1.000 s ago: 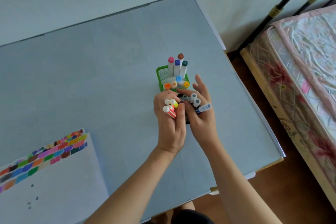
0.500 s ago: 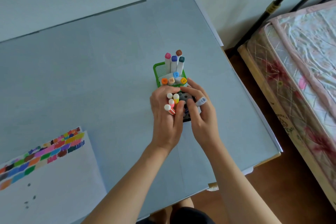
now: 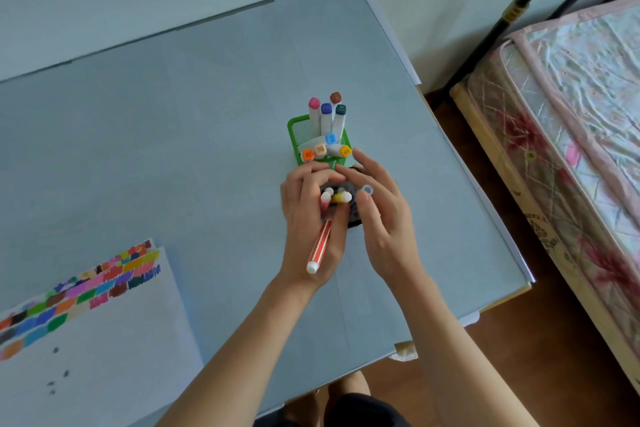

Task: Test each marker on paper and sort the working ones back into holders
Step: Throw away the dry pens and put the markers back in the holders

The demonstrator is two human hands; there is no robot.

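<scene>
At the near left corner of the grey table (image 3: 173, 121) lies a white sheet of paper (image 3: 104, 357), and along its far edge there are rows of small colour test patches, with a few dark dots lower on the sheet. Further in, near the middle of the table, both hands are close together over a dark holder (image 3: 354, 215), which is mostly hidden behind them. The left hand (image 3: 311, 218) has its fingers curled around a small bundle of thin markers; one of them, a red striped marker (image 3: 319, 246), lies slanted across the back of this hand with its white end pointing toward the person, and a yellow marker (image 3: 341, 198) shows its white tip between the two hands. The right hand (image 3: 377, 215) is just beside the left one, with its fingers loosely spread and a little bent; a light blue marker end (image 3: 367, 190) stands up at its fingers, but I cannot tell if the hand pinches it. Just behind the hands stands a green mesh holder (image 3: 301, 132), which contains thick white markers (image 3: 327, 121) with coloured caps, some upright and some leaning forward. To the right of the table is a bed (image 3: 571, 132) with a patterned cover.
</scene>
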